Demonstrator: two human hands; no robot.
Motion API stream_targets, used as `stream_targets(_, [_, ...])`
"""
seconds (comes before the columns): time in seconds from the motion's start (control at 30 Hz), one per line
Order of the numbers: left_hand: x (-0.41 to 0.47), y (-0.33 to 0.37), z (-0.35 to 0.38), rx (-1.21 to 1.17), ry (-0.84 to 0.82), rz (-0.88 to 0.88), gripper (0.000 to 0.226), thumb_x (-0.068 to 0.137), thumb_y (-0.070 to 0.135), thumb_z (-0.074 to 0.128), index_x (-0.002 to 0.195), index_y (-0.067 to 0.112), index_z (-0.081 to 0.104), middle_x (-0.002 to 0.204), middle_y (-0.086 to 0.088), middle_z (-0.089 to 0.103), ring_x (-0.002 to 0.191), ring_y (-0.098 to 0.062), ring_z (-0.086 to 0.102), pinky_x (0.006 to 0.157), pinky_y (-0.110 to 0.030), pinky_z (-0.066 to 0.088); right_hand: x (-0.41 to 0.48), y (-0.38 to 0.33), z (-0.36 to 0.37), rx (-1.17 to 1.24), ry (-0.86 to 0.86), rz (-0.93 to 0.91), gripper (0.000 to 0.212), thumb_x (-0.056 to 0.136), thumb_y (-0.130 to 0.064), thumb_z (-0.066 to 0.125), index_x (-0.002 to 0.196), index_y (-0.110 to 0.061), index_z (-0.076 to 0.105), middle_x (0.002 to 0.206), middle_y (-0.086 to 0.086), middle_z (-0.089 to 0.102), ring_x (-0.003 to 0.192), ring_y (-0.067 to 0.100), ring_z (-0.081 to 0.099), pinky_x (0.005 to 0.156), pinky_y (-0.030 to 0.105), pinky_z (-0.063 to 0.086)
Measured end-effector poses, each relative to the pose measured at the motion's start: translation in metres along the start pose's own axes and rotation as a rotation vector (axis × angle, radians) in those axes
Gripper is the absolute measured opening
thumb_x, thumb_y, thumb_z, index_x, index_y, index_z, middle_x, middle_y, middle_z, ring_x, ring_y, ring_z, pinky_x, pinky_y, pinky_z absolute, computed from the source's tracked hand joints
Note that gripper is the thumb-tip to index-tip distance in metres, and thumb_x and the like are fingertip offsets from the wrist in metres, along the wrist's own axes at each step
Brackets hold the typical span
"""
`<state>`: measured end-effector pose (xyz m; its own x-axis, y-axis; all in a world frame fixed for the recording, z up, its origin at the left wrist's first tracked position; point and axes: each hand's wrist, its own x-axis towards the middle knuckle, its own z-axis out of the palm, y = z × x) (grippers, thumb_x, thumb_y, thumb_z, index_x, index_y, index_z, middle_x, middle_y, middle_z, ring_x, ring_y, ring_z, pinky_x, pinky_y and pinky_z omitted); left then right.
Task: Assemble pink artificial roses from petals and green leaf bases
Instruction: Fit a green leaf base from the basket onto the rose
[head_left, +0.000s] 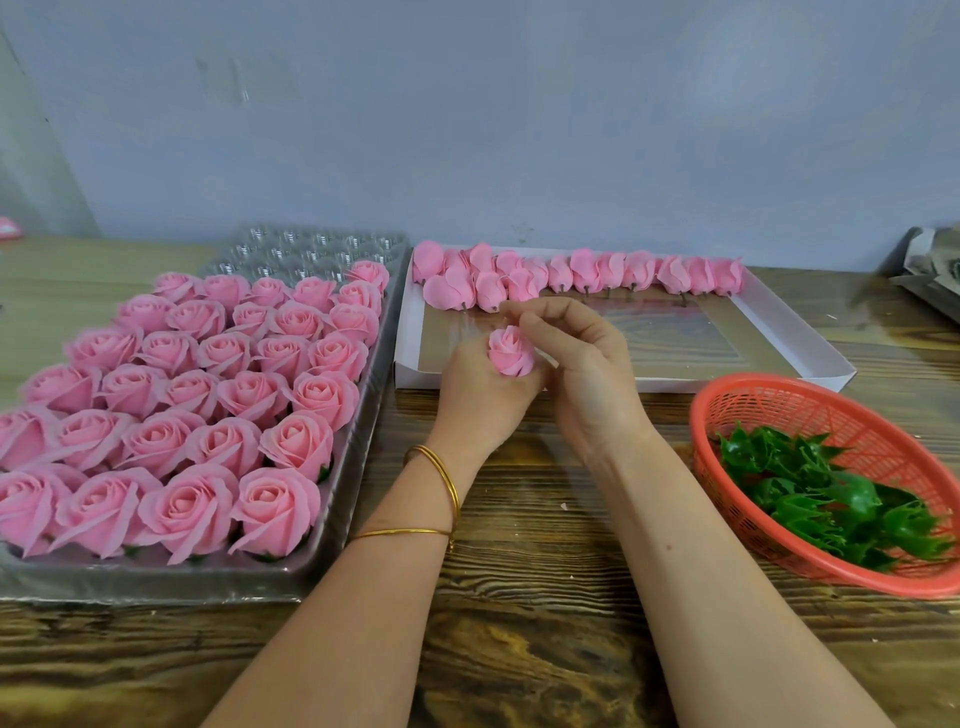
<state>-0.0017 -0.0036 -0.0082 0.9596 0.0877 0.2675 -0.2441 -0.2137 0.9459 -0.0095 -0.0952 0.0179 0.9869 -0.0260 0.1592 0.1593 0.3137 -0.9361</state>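
Note:
My left hand grips a pink rose bud from below, over the near edge of a white shallow box. Beside the bud, my right hand has its fingertips curled at the petals on the bud's right side. A row of unfinished pink buds lies along the far side of the box. Green leaf bases are heaped in a red plastic basket at the right. Finished pink roses fill most of a clear plastic tray at the left.
The tray's far rows hold bare cups. Everything stands on a wooden table against a grey wall. Crumpled wrapping lies at the far right edge. Two gold bangles circle my left wrist.

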Motion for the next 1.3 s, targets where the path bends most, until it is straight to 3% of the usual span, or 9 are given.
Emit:
stream_targets(0.17, [0.002,-0.001,0.000,0.107,-0.024,0.029,0.006,0.084,0.021,0.068,0.088,0.021,0.071,0.080,0.004,0.071,0.080,-0.010,0.067,0.071,-0.032,0.056,-0.002,0.001,0.002,-0.029,-0.022,-0.043,0.011,0.086,-0.001,0.067,0.079,-0.010,0.069,0.089,0.016,0.067,0.089,0.018,0.062,0.084,0.026,0.051])
stream_targets(0.33, [0.000,0.001,0.000,0.140,-0.040,0.063,0.009,0.081,0.018,0.059,0.080,0.023,0.067,0.079,-0.001,0.070,0.081,-0.019,0.067,0.068,-0.028,0.052,-0.002,0.004,0.001,-0.067,-0.054,-0.041,0.012,0.081,0.002,0.071,0.080,-0.010,0.071,0.080,0.008,0.069,0.078,0.015,0.062,0.079,0.025,0.052])
stream_targets(0.5, [0.000,0.003,-0.001,0.151,-0.047,0.011,0.021,0.080,0.018,0.056,0.060,0.025,0.059,0.059,0.007,0.061,0.059,-0.006,0.056,0.055,-0.026,0.045,-0.003,0.004,0.000,-0.123,-0.062,-0.028,0.013,0.079,0.004,0.074,0.088,-0.005,0.072,0.081,0.007,0.069,0.078,0.012,0.062,0.081,0.026,0.051])
stream_targets(0.67, [-0.001,0.010,-0.002,0.206,-0.053,0.022,0.024,0.081,0.020,0.050,0.082,0.004,0.069,0.081,-0.013,0.070,0.080,-0.028,0.066,0.070,-0.047,0.055,-0.003,0.005,0.001,-0.186,-0.047,-0.039,0.021,0.075,0.003,0.077,0.095,-0.001,0.071,0.092,0.011,0.070,0.090,0.013,0.063,0.091,0.029,0.052])
stream_targets(0.87, [-0.001,0.010,-0.003,0.195,-0.030,-0.032,0.015,0.090,0.012,0.057,0.080,0.010,0.069,0.082,-0.010,0.070,0.081,-0.024,0.065,0.075,-0.045,0.055,-0.003,0.007,0.000,-0.229,-0.068,-0.064,0.025,0.073,0.003,0.080,0.091,-0.012,0.072,0.096,0.005,0.072,0.094,0.009,0.065,0.084,0.022,0.051])
stream_targets(0.97, [-0.001,0.010,-0.002,0.171,-0.009,-0.035,0.018,0.087,0.010,0.058,0.074,0.015,0.067,0.081,-0.010,0.071,0.081,-0.024,0.066,0.072,-0.042,0.056,-0.004,0.007,0.001,-0.215,-0.074,-0.062,0.026,0.073,0.006,0.079,0.093,-0.010,0.072,0.095,0.003,0.072,0.090,0.006,0.064,0.085,0.020,0.052])
stream_targets(1.13, [-0.001,0.006,-0.002,0.157,0.006,-0.026,0.009,0.084,0.005,0.062,0.082,0.006,0.070,0.084,-0.011,0.071,0.084,-0.025,0.067,0.071,-0.037,0.054,-0.004,0.006,-0.001,-0.228,-0.134,-0.015,0.030,0.075,0.006,0.077,0.100,-0.010,0.071,0.092,-0.002,0.070,0.087,0.003,0.063,0.094,0.026,0.051])
stream_targets(1.23, [-0.001,0.005,-0.001,0.186,-0.005,-0.002,0.012,0.084,0.009,0.063,0.074,0.012,0.068,0.075,-0.005,0.069,0.076,-0.021,0.066,0.065,-0.033,0.053,-0.003,0.003,-0.004,-0.238,-0.175,0.026,0.033,0.070,-0.007,0.078,0.101,-0.012,0.072,0.092,-0.001,0.071,0.092,0.007,0.064,0.094,0.027,0.050])
stream_targets(1.3, [-0.001,0.006,0.000,0.155,-0.014,0.000,0.019,0.082,0.012,0.066,0.066,0.022,0.063,0.065,0.006,0.065,0.068,-0.010,0.063,0.059,-0.026,0.050,-0.001,0.001,-0.004,-0.182,-0.149,0.039,0.024,0.072,-0.022,0.069,0.094,-0.015,0.074,0.089,0.000,0.072,0.092,0.011,0.066,0.093,0.028,0.049])
